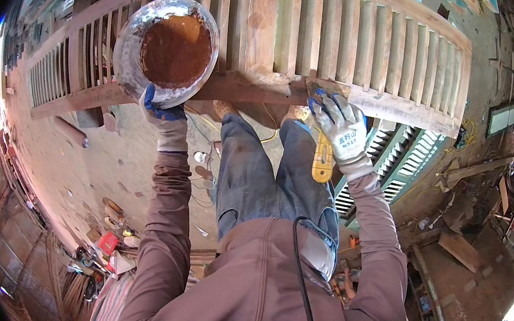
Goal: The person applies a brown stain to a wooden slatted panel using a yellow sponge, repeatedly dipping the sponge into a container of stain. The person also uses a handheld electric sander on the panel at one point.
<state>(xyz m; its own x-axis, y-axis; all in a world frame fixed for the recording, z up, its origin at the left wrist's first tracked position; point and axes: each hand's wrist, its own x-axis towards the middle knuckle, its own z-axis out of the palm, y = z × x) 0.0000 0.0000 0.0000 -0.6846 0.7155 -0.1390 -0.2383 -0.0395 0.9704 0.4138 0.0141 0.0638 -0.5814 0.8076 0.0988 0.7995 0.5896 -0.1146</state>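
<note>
My left hand (165, 121), in a white and blue work glove, grips the near rim of a round metal bowl (131, 32). Reddish-brown paste (177, 56) lies inside the bowl, which is over the left part of a slatted wooden shutter (262, 28). In my right hand (342, 129), gloved the same way, is a putty knife (323, 158). Its yellow handle points back toward me, and its blade end is at the shutter's near rail, partly hidden by my fingers. Brown smears mark the rail between my hands.
A green louvred shutter (419, 157) lies beyond my right forearm. A yellow cord (269, 133) runs on the floor near my feet. Tools and a red object (107, 243) are heaped at the lower left. Boards (459, 249) lie at the right.
</note>
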